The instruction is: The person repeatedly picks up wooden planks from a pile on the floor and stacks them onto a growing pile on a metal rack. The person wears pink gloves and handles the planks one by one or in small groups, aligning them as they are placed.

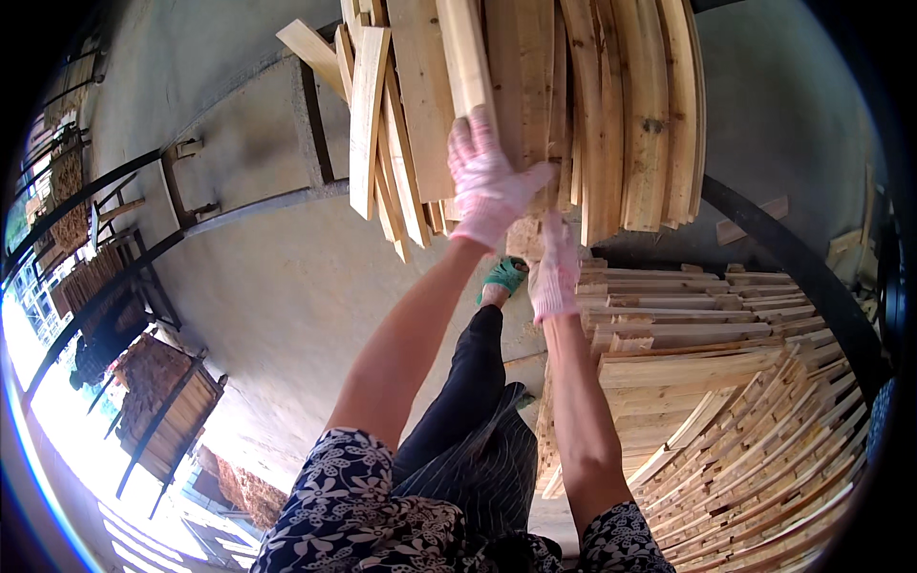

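Observation:
Both my hands wear pale pink-and-white knit gloves. My left hand [490, 186] lies over the near end of a narrow light wooden strip [465, 57], fingers stretched along it and thumb spread to the right. Closer to me and to the right, my right hand [556, 272] is closed at the near end of a wooden board [524, 239]; its fingers are partly hidden behind the wood. Around both hands are more long boards [648, 124] of the same pile, their near ends uneven. Several thinner strips [368, 124] stick out askew at the pile's left.
A large stack of wooden slats [688, 363] stands close by my right arm. A dark metal bar [793, 258] curves past it. Grey concrete floor [287, 286] lies to the left, with a metal frame [258, 196] across it. Wood bundles on racks [167, 401] stand farther left.

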Demonstrator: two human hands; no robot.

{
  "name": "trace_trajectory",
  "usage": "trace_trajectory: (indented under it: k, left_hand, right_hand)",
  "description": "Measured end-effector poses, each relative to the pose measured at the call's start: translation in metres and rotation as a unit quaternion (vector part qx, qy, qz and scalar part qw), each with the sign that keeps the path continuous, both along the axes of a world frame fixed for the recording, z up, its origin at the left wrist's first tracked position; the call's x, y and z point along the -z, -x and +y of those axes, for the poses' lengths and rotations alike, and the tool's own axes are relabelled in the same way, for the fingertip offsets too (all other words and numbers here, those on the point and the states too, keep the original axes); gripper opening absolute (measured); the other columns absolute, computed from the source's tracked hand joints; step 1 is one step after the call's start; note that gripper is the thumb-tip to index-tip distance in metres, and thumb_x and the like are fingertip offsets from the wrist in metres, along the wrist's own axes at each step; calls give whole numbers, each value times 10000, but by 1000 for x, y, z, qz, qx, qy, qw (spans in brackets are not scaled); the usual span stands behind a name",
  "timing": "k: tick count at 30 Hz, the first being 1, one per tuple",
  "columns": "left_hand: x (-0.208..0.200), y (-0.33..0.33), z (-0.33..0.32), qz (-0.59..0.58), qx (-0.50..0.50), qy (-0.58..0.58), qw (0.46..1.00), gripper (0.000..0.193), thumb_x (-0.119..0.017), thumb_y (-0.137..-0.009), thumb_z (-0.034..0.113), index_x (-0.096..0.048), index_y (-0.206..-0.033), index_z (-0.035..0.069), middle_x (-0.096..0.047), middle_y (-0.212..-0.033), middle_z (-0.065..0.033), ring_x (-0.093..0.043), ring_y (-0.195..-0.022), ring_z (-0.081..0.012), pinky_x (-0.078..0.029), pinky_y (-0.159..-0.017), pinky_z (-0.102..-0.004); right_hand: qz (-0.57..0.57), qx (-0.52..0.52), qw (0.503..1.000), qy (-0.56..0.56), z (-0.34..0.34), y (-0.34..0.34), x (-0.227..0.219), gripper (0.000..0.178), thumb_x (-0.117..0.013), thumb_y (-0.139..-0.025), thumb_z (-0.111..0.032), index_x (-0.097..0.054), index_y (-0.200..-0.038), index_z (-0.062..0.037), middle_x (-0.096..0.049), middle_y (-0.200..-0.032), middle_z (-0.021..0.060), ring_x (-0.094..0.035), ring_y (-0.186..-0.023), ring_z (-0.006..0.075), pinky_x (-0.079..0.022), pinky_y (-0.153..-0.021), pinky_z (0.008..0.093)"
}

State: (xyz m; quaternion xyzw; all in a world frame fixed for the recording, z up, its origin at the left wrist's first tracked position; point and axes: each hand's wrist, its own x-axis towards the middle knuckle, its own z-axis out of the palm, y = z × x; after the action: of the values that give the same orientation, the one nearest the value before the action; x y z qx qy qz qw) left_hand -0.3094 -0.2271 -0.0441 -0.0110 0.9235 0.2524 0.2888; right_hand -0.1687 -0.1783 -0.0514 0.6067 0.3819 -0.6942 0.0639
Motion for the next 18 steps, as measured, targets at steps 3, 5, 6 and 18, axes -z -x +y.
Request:
trace_trajectory:
  k: [3, 5, 6, 18]
  left_hand:
    - [5, 9, -62, -105, -200, -365, 903, 1342, -932, -691, 422, -19, -1609, 71, -257, -1567, -273, -284, -1475, -365, -309, -1222, -477]
    - [-4, 26, -97, -216, -268, -419, 840, 1342, -937, -704, 431, -25, -1600, 23, -335, -1547, -224, -429, -1395, -317, -357, -1204, -386]
    - [-2, 22, -96, -221, -287, -434, 825, 1332, -927, -721, 437, -22, -1595, 2, -344, -1542, -234, -420, -1403, -315, -357, -1198, -374]
    - [-116, -134, -125, -344, -157, -314, 871, 604, -612, -921, 152, -397, -1479, 70, -563, -1270, -139, -552, -1190, -242, -520, -894, -364]
  right_hand:
    - [105, -120, 986, 42, 3, 8, -53, 715, -682, -950, -452, -452, -1454, -1, -585, -1346, 155, -577, -1190, 247, -449, -1010, 368]
    - [211, -253, 943, 32, 11, 25, -66, 718, -704, -950, -382, -408, -1486, -6, -594, -1349, 172, -575, -1231, 259, -453, -1022, 354]
    - [205, -224, 953, 5, 22, 56, -61, 786, -719, -939, -374, -343, -1517, 3, -588, -1360, 190, -567, -1257, 262, -450, -1038, 347]
    - [212, -133, 948, 197, 18, -59, -96, 931, -790, -900, -187, -181, -1587, -37, -499, -1448, 101, -500, -1321, 196, -438, -1104, 336]
